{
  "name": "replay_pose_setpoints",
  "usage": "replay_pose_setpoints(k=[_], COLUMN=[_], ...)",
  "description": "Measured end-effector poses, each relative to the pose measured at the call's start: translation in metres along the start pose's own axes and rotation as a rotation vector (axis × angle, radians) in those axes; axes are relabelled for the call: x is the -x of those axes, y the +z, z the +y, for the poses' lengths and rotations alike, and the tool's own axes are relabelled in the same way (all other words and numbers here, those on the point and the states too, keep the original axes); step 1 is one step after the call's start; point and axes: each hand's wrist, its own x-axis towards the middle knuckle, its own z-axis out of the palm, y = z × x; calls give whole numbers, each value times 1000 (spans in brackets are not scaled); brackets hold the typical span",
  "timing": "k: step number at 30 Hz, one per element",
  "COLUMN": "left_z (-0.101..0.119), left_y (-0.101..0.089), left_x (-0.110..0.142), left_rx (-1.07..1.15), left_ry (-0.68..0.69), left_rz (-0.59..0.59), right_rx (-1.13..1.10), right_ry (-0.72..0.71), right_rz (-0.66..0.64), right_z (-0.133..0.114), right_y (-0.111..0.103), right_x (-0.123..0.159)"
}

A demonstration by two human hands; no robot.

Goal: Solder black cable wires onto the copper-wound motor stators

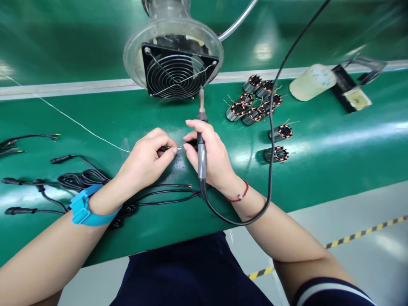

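Note:
My left hand [148,159] pinches the stripped end of a thin black wire [165,187] over the green bench; a blue strap [83,208] circles that wrist. My right hand [212,155] is closed around a soldering iron [201,142], tip pointing away toward the fan, while its thumb and forefinger meet the wire end at my left fingertips. The iron's black cord [270,140] loops from below my right wrist up and away to the top right. What exactly sits between the fingertips is too small to make out.
A fume extractor fan [177,70] stands just beyond my hands. Several wound motor stators [255,106] lie to the right, with a tape roll [310,83] and an iron stand [352,91] further right. Black cables with connectors [63,180] lie at left. A thin solder wire [73,121] crosses the bench.

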Motion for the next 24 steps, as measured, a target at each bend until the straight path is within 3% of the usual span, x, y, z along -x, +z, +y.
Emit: replay_pose_setpoints(k=[6,11,24], left_z=[2,4,2], left_y=[1,2,4], left_x=[0,0,-1], left_rx=[6,-12,1], left_ry=[2,-15,1], left_rz=[8,35,50], right_rx=[-80,-95,-130], right_ry=[-2,-79,-144], right_rz=[69,254,114], right_z=[-8,-6,-14], right_y=[-40,-43,-39], right_x=[24,48,45])
